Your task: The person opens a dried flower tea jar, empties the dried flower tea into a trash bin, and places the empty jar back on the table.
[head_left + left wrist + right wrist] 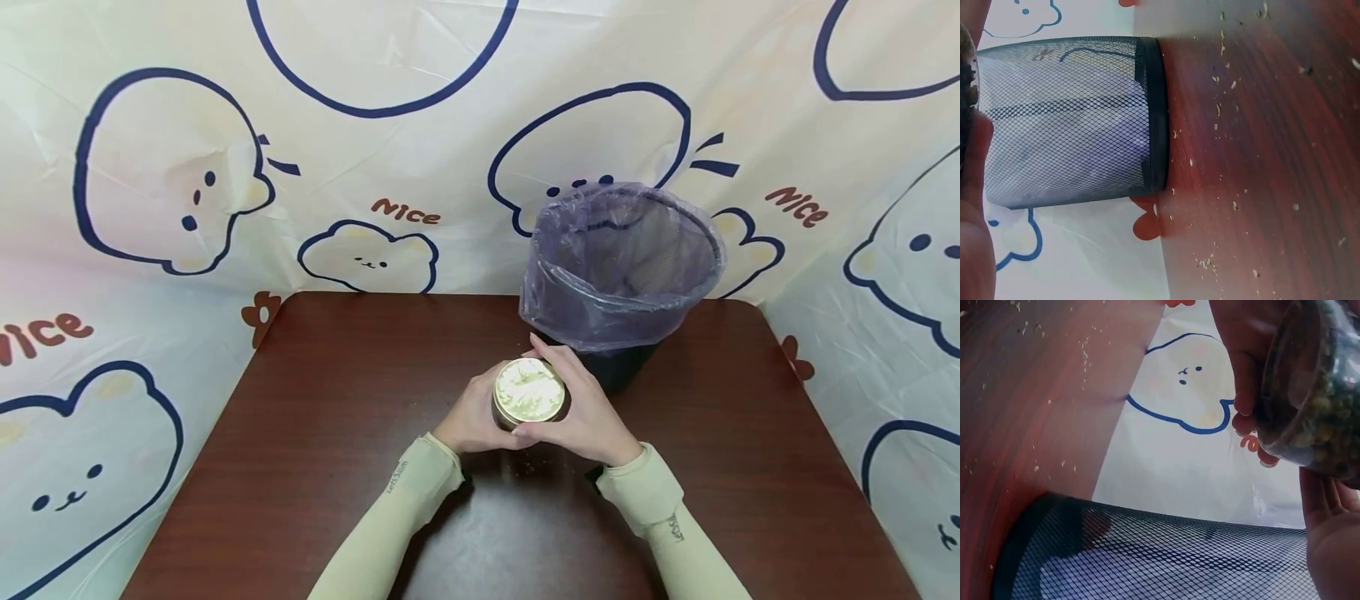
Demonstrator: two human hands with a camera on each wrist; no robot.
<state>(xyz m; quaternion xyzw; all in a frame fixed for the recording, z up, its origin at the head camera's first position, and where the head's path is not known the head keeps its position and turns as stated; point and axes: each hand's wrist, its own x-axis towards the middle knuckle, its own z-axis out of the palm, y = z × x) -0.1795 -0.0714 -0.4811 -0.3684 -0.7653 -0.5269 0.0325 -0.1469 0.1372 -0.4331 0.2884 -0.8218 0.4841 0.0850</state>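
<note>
Both hands hold a clear jar (1325, 419) with a shiny gold lid (529, 390), raised over the table. My left hand (472, 414) grips the jar from the left side. On the opposite side my right hand (592, 408) curls round it, thumb across the front and fingers behind. In the right wrist view, small dried greenish-brown pieces fill part of the jar, and its bottom faces the table. Only a sliver of the jar shows at the left edge of the left wrist view.
Just behind the right hand stands a black mesh trash bin (1079, 119) lined with a purple plastic bag (622, 308). Pale crumbs (1207, 265) lie scattered on the dark brown table (337, 417). A cartoon-printed cloth (405, 167) hangs around the table's back and sides.
</note>
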